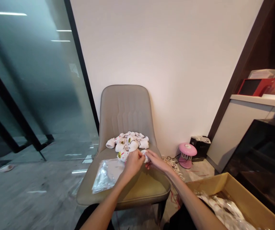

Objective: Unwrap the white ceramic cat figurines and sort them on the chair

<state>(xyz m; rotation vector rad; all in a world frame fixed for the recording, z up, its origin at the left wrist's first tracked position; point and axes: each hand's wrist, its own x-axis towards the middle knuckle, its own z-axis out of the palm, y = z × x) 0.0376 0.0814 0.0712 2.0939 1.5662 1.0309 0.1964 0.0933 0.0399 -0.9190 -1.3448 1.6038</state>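
- Pinching a rolled white sock (145, 156) from both sides, the left hand (133, 164) and right hand (157, 162) meet, fingers (140, 154) closed on it
- Sock pile (128, 142) sits just beyond the fingers on the beige chair seat (152, 188)
- Clear plastic bag (106, 176) lies left of the fingers

A heap of socks (128, 142) and, to its left, a plastic bag (106, 175) lie on the chair seat (152, 188), with a cardboard box (207, 188) on the floor (197, 172) to the right
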